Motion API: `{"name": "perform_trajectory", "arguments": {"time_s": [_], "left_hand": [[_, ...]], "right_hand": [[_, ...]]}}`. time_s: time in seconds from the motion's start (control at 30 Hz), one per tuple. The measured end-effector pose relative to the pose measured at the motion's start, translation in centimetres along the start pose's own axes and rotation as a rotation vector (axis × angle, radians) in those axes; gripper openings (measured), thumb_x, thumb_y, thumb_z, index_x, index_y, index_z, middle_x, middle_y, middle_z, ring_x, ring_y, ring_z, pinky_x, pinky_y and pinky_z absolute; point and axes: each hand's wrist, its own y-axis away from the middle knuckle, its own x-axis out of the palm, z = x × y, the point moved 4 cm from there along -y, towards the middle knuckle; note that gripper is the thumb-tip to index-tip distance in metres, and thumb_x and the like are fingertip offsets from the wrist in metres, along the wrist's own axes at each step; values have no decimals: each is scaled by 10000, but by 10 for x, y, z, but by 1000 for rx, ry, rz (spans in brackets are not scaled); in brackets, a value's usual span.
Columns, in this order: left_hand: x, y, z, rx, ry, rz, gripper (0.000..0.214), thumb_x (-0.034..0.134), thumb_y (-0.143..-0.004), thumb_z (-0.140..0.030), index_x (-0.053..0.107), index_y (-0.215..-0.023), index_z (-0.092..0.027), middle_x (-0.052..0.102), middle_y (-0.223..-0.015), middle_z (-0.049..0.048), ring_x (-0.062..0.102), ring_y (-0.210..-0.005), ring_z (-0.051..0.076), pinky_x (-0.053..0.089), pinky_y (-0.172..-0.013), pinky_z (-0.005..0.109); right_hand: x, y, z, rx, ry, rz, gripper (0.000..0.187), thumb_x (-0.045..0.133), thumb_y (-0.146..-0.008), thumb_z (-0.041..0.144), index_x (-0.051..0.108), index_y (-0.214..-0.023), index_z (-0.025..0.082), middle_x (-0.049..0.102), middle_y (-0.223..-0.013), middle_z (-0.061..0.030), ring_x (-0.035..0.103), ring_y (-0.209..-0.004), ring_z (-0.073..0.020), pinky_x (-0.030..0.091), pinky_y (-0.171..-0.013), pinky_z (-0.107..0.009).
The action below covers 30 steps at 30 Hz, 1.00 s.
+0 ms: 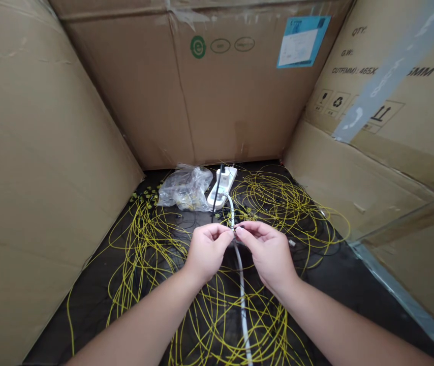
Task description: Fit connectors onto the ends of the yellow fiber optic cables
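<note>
My left hand [208, 249] and my right hand [268, 250] meet fingertip to fingertip in the middle of the view, each closed in a pinch. Whatever lies between the fingertips is small and mostly hidden; a dark bit shows by the right fingers. Beneath the hands a thick white cable [242, 290] runs from a white power strip [214, 199] toward me. Plugged into the strip is a white adapter [222, 176], with a black cord [216, 201] beside it. Thin yellow cables [144, 244] lie in loose tangles around and under both hands.
A clear plastic bag [186, 187] lies left of the power strip. More yellow cable coils [278, 195] spread at the back right. Tall cardboard walls stand at the left [37, 152], back [156, 86] and right [384, 168] of the dark surface [327, 305].
</note>
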Motion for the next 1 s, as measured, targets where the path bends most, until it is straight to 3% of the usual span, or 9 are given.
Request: {"name": "perform_trajectory", "arguments": {"time_s": [0.33, 0.6, 0.77, 0.9, 1.0], "left_hand": [[1, 0, 0, 2, -4, 5, 152, 636, -685, -249, 603, -595, -131, 503, -471, -38, 337, -381, 33, 283, -400, 181], [1, 2, -2, -14, -15, 22, 196, 640, -691, -284, 574, -583, -134, 437, -424, -53, 317, -356, 30, 232, -356, 170], [4, 2, -3, -116, 121, 116, 268, 609, -731, -373, 552, -610, -141, 479, -495, -35, 338, -360, 40, 280, -334, 178], [9, 2, -2, -169, 235, 245, 267, 608, -736, -378, 606, -661, -122, 535, -547, -4, 366, -374, 44, 321, -353, 196], [10, 2, -4, -154, 271, 243, 249, 660, -694, -353, 640, -677, -105, 540, -551, 0, 386, -394, 41, 329, -380, 197]], "right_hand": [[3, 1, 0, 7, 17, 30, 206, 698, -685, 303, 669, -824, 153, 692, -807, -63, 644, -737, -173, 528, -730, -342], [1, 1, 5, -6, -14, 50, 193, 677, -715, 318, 655, -819, 156, 684, -766, -52, 636, -672, -159, 527, -689, -338], [0, -3, 2, 77, -102, 137, 200, 701, -691, 301, 700, -834, 161, 690, -764, -54, 627, -684, -158, 508, -749, -368], [0, -8, 1, 114, -172, 163, 210, 731, -654, 267, 713, -836, 163, 693, -888, -76, 630, -803, -181, 490, -801, -361], [4, -7, 5, 165, -304, 179, 158, 738, -643, 249, 698, -761, 151, 690, -856, -64, 622, -716, -146, 513, -719, -310]]}}
